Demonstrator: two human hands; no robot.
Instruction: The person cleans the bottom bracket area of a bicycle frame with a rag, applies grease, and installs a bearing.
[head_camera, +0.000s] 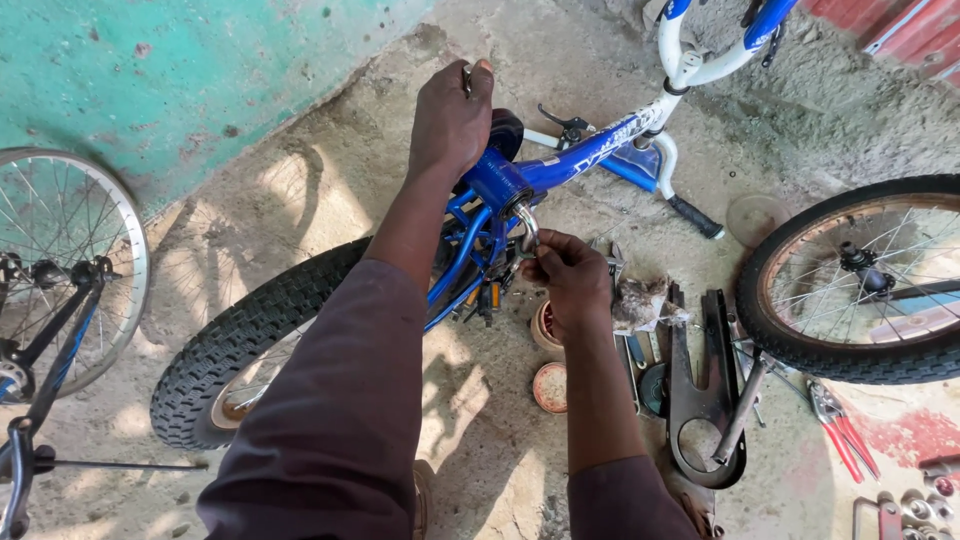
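The left hand (450, 125) grips a small metal tool above the blue bicycle frame (560, 165); the right hand (570, 280) pinches the chrome crank arm (527, 228) just below the bottom bracket shell (497, 183). The crank hangs roughly vertically between both hands; the right is nearer.

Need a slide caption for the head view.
Left hand steadies blue bicycle frame; right hand grips metal part at its shell.

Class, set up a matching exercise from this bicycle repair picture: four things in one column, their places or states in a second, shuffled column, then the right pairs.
Things:
1. left hand
2. right hand
3. pliers
4. black chain guard

Places or states:
A. red handles, lying on the ground at far right
B. on top of the blue frame
C. at the metal crank
D. flat on the ground beside the right forearm

Pairs: 1-B, 2-C, 3-A, 4-D
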